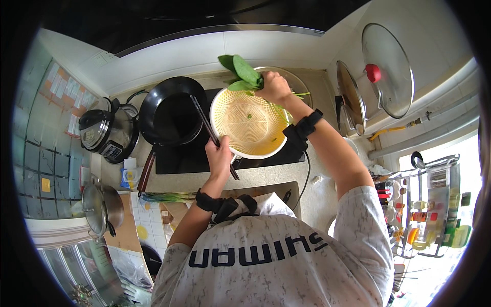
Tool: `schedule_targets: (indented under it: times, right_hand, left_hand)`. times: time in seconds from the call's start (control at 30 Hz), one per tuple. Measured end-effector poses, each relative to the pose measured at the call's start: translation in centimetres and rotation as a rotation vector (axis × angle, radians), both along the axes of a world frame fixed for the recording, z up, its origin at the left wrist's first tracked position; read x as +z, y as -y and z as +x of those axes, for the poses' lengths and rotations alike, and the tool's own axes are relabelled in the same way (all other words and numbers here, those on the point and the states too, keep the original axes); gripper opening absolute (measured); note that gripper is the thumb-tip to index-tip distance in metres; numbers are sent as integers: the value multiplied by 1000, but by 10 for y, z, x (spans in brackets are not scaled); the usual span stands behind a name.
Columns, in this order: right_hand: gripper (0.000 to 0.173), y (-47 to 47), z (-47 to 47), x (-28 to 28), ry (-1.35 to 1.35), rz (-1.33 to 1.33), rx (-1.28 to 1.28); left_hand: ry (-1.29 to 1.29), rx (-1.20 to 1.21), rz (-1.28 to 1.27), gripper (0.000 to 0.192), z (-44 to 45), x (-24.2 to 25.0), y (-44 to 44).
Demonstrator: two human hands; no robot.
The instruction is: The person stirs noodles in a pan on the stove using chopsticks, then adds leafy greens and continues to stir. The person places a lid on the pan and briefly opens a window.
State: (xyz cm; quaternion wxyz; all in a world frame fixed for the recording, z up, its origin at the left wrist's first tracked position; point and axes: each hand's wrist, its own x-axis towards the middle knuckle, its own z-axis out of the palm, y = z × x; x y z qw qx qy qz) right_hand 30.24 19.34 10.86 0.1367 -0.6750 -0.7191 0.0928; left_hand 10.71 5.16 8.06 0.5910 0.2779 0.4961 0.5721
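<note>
My left hand (218, 155) grips the near left rim of a white and yellow plastic colander (247, 144). The same hand pinches a pair of dark chopsticks (200, 111), which slant up and left past the rim. A few green scraps lie inside the colander. At its far right side, my right hand (274, 87) is closed around a bunch of leafy greens (245, 73). Broad leaves point up and left, while thin stems hang out over the colander's right side. Beneath is a black cooktop (180, 163), partly hidden by the colander.
A black frying pan (172, 111) with a wooden handle (146, 172) sits left of the colander, beside an electric pressure cooker (109, 130). A steel pot (113, 207) stands lower left. Glass lids (387, 69) lean at right, above a bottle rack (422, 207). A range hood (184, 23) overhangs.
</note>
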Motion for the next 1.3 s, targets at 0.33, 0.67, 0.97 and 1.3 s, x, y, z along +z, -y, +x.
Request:
schedule_targets:
  times: [0.33,0.67,0.97,1.3]
  right_hand:
    - [41,55,32,-29,231,87,-63]
    - [43,216,128,-29,208,-220,-435]
    - [31,344,169,-11,51,-71,-785]
    - [24,366,184,1,-43,34,-864]
  left_hand:
    - [10,-281,-117,10,29,6,27]
    - [-134,-767,-12,9,87,-51,73]
    - [-530,-1240,-97,33,140,-172,132]
    - [-497,-1286,10,38,183,-269,158]
